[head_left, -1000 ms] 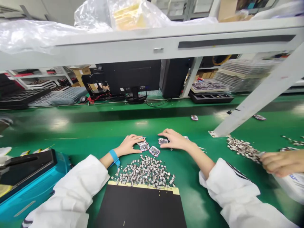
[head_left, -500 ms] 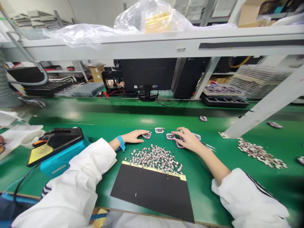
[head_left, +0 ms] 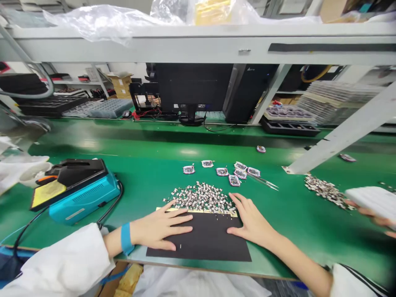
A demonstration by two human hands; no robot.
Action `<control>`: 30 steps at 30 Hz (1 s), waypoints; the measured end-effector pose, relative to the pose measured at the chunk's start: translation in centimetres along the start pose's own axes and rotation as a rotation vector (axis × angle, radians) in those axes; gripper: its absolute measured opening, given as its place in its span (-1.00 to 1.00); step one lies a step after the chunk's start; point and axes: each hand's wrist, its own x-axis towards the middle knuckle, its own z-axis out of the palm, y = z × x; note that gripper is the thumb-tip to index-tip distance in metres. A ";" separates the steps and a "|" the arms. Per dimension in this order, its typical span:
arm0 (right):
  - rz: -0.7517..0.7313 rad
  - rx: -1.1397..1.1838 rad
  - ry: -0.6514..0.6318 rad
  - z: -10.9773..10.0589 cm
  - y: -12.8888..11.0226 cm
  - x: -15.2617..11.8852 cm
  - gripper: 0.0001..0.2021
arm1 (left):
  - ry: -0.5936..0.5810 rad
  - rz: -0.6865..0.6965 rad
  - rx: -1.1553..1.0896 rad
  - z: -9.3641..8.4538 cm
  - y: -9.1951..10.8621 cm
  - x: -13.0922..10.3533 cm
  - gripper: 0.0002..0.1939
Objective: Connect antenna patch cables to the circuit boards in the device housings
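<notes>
My left hand (head_left: 163, 229), with a blue band at the wrist, lies with spread fingers over the left part of a black sheet (head_left: 213, 243). At the sheet's right edge is my right hand (head_left: 252, 218), its thumb and fingers apart and nothing between them. A pile of small metallic parts (head_left: 202, 196) lies along the sheet's yellow far edge, between and beyond the hands. Behind the pile sit several small round-cornered units, one (head_left: 188, 169) standing apart at the left. Tweezers (head_left: 262, 180) rest beside the units on the right.
A blue and black device (head_left: 83, 194) with a cable stands at the left. A slanted metal post (head_left: 340, 132) rises at the right, near a second parts pile (head_left: 324, 190). Another person's hand (head_left: 375, 218) holds a white object at the right edge. A monitor (head_left: 194, 86) stands behind.
Both my hands have moved back from the small units toward me, down to the black sheet, and my left fingers have spread. Another person's hand with a white object has appeared at the right.
</notes>
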 end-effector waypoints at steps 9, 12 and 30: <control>-0.116 0.237 -0.055 -1.9 1.6 4.6 -0.38 | -0.005 0.007 0.007 0.1 -0.1 1.0 -0.40; -0.158 0.313 0.070 -1.0 1.7 8.2 -0.64 | -0.034 0.027 0.009 -0.6 -0.2 1.1 -0.38; -0.201 0.334 0.014 -3.3 -1.0 18.6 -0.87 | 0.589 -0.454 -0.288 -2.3 -14.1 9.8 -0.38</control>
